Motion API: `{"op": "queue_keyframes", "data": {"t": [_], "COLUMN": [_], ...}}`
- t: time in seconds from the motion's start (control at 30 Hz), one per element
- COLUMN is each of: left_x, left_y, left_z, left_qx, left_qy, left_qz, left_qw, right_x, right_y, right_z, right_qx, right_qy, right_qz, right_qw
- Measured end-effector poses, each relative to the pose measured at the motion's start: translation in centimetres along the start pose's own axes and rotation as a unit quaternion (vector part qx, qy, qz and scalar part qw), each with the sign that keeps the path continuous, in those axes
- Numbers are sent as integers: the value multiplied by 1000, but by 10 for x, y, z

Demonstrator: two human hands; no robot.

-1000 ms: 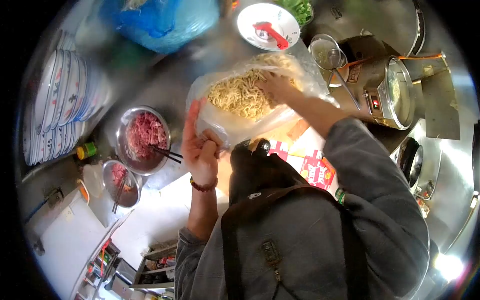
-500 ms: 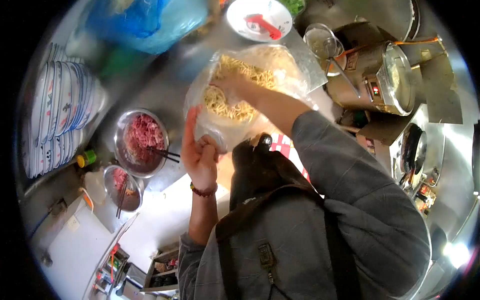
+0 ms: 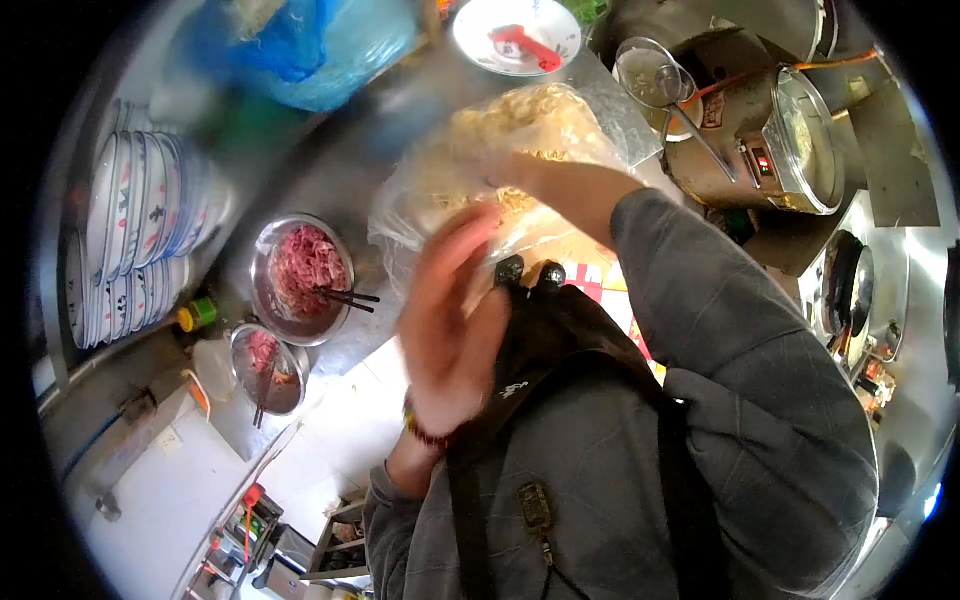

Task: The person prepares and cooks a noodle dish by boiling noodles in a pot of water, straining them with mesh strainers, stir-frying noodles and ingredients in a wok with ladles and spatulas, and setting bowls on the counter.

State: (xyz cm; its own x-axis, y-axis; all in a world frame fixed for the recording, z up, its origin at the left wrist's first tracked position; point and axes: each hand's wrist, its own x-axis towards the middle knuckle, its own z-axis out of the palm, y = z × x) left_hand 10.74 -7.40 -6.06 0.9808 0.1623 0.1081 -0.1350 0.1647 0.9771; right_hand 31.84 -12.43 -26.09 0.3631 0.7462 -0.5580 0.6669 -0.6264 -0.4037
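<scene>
The left hand (image 3: pixel 455 325), blurred, was loosely open with nothing visible in it, just below the plastic bag (image 3: pixel 560 118) slanting rightward at upper centre, while the right hand (image 3: pixel 492 168) lay nearer, over the noodles (image 3: pixel 517 202), its grip unclear.

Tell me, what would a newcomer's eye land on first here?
Probably the pale yellow noodles in the crumpled clear plastic bag at upper centre, the blurred left hand before its lower edge. Next, likely the pinkish-red meat in the larger round steel bowl on the left, dark chopsticks propped in it, then the bright red utensil on the round white dish at the top.
</scene>
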Motion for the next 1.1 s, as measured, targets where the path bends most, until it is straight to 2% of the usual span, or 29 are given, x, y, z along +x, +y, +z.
{"op": "queue_keyframes", "data": {"t": [0.07, 0.1, 0.17, 0.2, 0.23, 0.27, 0.3, 0.33, 0.4, 0.43, 0.47, 0.5, 0.53, 0.57, 0.6, 0.67, 0.8, 0.9, 0.97, 1.03, 1.07, 1.1], "left_x": [21, 24, 25, 33, 41, 49, 55, 62, 79, 87, 95, 97, 99, 96, 92, 79, 72, 81, 89, 95, 98, 99], "left_y": [-18, -43, -96, -98, -100, -102, -113, -123, -146, -173, -206, -213, -219, -208, -194, -166, -139, -135, -140, -154, -160, -165], "left_z": [14, 14, 9, 13, 19, 24, 26, 28, 34, 28, 14, 6, -1, -13, -13, -7, 45, 139, 233, 344, 411, 484], "left_qx": [-149, -150, -295, -297, -423, -526, -592, -590, -519, -516, -221, -248, -277, -609, -583, -450, -338, -318, -339, -382, -411, -438], "left_qy": [20, 15, 146, 138, 253, 356, 337, 328, 207, 195, 173, 137, 98, 54, 100, 146, 137, 72, -10, -121, -188, -260], "left_qz": [-209, -206, -192, -194, -273, -343, -353, -361, -220, -227, -80, -36, 6, -84, -114, -145, -173, -163, -158, -152, -147, -148], "left_qw": [966, 967, 924, 925, 826, 692, 640, 644, 800, 802, 957, 958, 956, 787, 798, 869, 915, 931, 927, 903, 880, 847], "right_x": [-13, -22, -41, -53, -65, -74, -82, -67, -37, -33, -55, -79, -118, -142, -159, -193, -283, -378, -451, -534, -573, -619], "right_y": [5, 7, 5, 2, -3, -6, -9, 1, 20, 20, 10, -2, -23, -32, -38, -41, -6, 55, 110, 180, 222, 261], "right_z": [-33, -50, -78, -85, -93, -93, -93, -77, -46, -41, -46, -52, -73, -77, -76, -73, -65, -56, -44, -20, -10, 2], "right_qx": [106, 157, 246, 280, 310, 331, 352, 415, 530, 594, 616, 636, 619, 627, 652, 694, 729, 718, 690, 626, 545, 487], "right_qy": [-38, -54, -74, -71, -64, -43, -23, 26, 131, 141, 162, 182, 214, 248, 282, 347, 401, 436, 478, 549, 604, 670], "right_qz": [19, 36, 73, 90, 107, 112, 116, 134, 148, 84, 68, 52, 88, 65, 14, -85, -228, -305, -332, -338, -341, -314], "right_qw": [993, 985, 964, 953, 943, 936, 928, 900, 824, 787, 768, 748, 750, 735, 703, 625, 505, 448, 430, 438, 470, 464]}}
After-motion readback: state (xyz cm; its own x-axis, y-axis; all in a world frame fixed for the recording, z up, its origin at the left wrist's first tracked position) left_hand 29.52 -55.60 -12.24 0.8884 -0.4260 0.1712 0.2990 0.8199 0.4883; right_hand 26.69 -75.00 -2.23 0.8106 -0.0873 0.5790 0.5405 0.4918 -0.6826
